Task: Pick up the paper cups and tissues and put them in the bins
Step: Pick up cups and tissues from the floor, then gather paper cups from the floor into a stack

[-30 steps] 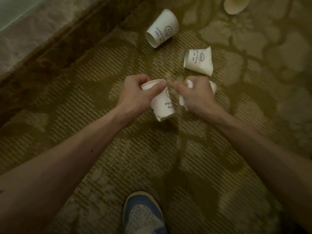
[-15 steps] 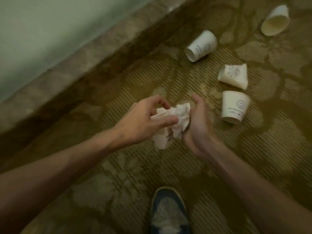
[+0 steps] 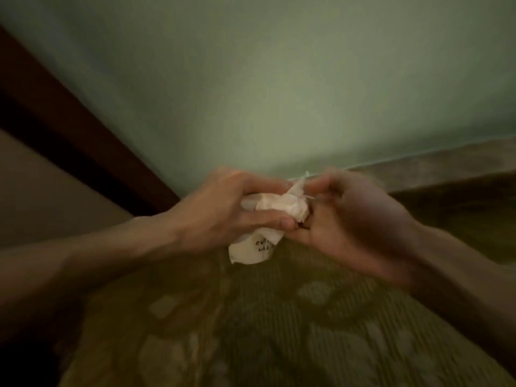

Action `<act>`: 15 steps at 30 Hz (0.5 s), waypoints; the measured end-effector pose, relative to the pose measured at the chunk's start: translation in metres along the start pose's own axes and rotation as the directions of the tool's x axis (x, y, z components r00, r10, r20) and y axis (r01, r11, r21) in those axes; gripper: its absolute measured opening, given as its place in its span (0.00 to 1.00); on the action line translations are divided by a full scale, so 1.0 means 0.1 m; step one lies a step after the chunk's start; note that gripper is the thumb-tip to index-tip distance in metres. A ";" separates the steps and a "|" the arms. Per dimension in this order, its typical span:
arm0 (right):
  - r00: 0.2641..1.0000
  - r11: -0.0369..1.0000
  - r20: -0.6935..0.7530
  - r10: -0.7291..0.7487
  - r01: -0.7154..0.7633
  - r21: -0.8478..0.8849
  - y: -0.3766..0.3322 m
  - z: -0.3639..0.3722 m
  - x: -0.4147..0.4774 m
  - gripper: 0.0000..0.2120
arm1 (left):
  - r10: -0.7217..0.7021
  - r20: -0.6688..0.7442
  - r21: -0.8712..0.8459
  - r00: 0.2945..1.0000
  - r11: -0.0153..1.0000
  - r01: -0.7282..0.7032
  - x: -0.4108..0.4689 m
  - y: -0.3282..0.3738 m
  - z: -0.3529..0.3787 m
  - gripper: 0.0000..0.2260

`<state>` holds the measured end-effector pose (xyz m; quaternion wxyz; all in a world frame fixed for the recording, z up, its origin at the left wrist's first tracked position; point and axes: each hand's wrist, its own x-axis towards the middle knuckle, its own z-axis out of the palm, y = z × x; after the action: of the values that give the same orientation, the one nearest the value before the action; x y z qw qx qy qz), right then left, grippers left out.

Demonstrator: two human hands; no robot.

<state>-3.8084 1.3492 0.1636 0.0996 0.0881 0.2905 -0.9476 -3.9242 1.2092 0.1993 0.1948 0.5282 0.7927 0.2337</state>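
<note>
Paper cup (image 3: pixel 252 248), white with dark lettering and crushed out of round, is sitting in the left hand (image 3: pixel 220 210), whose thumb and fingers are curling round it. A crumpled tissue (image 3: pixel 282 205) is bulging from its mouth, and the blurred right hand (image 3: pixel 354 219) is pinching the tissue's upper tip. Both hands are hovering over patterned carpet (image 3: pixel 251 331), close before a pale green wall (image 3: pixel 279 79). A dark wooden frame (image 3: pixel 69 129) is slanting down at left; open carpet is spreading below.
</note>
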 end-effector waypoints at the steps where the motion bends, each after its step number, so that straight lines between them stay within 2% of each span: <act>1: 0.998 0.995 0.037 0.046 -0.042 -0.094 0.00 0.17 0.14 0.23 | -0.021 -0.050 -0.026 0.999 0.999 0.020 -0.19 -0.10 -0.17 0.16; 3: 0.990 0.961 0.076 0.119 -0.095 -0.258 0.07 0.58 0.46 0.23 | -0.078 -0.180 -0.075 0.981 0.995 0.066 -0.68 -0.31 -0.54 0.13; 5: 0.984 0.906 0.105 0.146 -0.090 -0.413 0.22 1.05 0.78 0.26 | -0.158 -0.286 -0.115 0.945 0.985 0.129 -1.21 -0.50 -0.86 0.16; 7: 0.978 0.822 0.153 0.141 -0.030 -0.569 0.43 1.56 1.09 0.28 | -0.214 -0.361 -0.141 0.908 0.975 0.174 -1.74 -0.64 -1.18 0.16; 10: 0.952 0.660 0.288 0.107 0.149 -0.736 0.91 2.40 1.57 0.23 | -0.266 -0.486 -0.099 0.833 0.963 0.250 -2.63 -0.81 -1.67 0.17; 12: 0.926 0.555 0.371 0.067 0.274 -0.785 1.30 2.93 1.83 0.20 | -0.292 -0.574 -0.072 0.765 0.949 0.309 -3.25 -0.91 -1.96 0.17; 15: 0.875 0.534 0.477 0.085 0.364 -0.763 2.00 3.54 2.15 0.22 | -0.369 -0.645 -0.119 0.670 0.914 0.389 -4.17 -1.13 -2.17 0.17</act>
<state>-4.0061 0.9560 0.2978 0.1161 -0.2210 0.6794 -0.6900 -3.9766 0.7488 0.3365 -0.0582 0.2393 0.9052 0.3464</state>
